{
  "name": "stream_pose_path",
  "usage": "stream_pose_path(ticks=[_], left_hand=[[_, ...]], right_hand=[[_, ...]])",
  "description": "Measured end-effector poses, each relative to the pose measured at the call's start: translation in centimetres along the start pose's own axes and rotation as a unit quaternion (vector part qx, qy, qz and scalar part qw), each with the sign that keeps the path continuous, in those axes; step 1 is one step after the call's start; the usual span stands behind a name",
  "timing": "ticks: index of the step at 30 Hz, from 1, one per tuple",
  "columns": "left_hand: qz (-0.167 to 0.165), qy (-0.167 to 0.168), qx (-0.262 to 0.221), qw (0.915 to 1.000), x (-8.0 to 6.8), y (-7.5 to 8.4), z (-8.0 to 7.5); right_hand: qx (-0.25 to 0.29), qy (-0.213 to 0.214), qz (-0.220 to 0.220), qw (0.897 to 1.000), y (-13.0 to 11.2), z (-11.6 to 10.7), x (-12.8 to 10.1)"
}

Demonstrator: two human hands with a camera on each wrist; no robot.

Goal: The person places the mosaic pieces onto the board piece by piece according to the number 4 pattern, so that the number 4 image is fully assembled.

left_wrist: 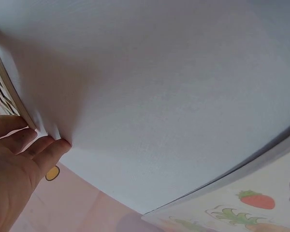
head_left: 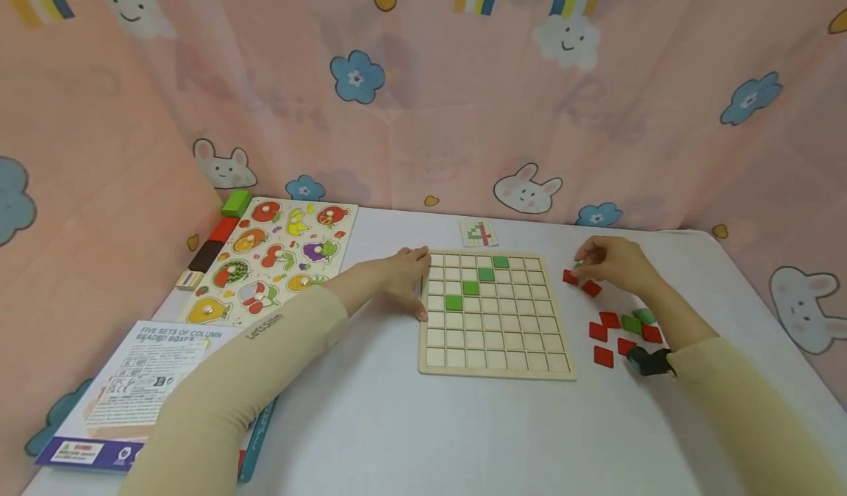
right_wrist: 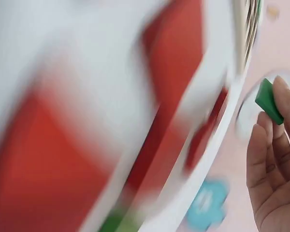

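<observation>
My right hand [head_left: 618, 264] is over the table right of the wooden grid board [head_left: 498, 375], above red tiles [head_left: 592, 288]. In the right wrist view it pinches a green square tile [right_wrist: 268, 100] between thumb and fingers. At the board's upper left side, my left hand [head_left: 405, 279] rests with fingers extended, fingertips right at the edge. Several green tiles [head_left: 470, 288] sit in the board's cells in a diagonal stepping up to the right. A small pattern card [head_left: 478, 234] with green and red squares lies behind the board.
Loose red tiles [head_left: 603, 356] and green tiles [head_left: 631, 325] are scattered near my right wrist. On the left are a fruit puzzle board [head_left: 274, 220], a row of colored blocks [head_left: 223, 229] and a boxed set [head_left: 132, 378]. A printed curtain [head_left: 423, 114] hangs behind the table.
</observation>
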State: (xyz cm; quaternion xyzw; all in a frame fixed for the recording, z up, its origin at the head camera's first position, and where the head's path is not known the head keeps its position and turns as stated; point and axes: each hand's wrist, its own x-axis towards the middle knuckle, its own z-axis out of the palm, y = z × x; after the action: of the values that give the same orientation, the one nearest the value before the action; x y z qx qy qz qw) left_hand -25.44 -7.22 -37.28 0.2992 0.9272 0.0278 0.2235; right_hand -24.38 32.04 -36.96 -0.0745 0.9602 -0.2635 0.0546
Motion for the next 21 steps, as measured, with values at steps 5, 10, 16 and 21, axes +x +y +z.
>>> stream_pose_path(ticks=[5, 10, 16, 21], left_hand=[[-0.001, -0.002, 0.001, 1.0, -0.1, 0.0, -0.1], [0.003, 0.0, 0.0, 1.0, 0.0, 0.0, 0.0], [0.0, 0.001, -0.004, 1.0, 0.0, -0.1, 0.1], [-0.006, 0.0, -0.007, 1.0, 0.0, -0.1, 0.1]], right_hand=[[0.048, -0.024, -0.081, 0.995, -6.6, 3.5, 0.3], [0.095, -0.072, -0.145, 0.982, -11.3, 6.8, 0.1], [0.094, -0.121, -0.185, 0.971, -14.0, 9.1, 0.1], [0.084, -0.148, -0.189, 0.967, -14.7, 9.9, 0.0]])
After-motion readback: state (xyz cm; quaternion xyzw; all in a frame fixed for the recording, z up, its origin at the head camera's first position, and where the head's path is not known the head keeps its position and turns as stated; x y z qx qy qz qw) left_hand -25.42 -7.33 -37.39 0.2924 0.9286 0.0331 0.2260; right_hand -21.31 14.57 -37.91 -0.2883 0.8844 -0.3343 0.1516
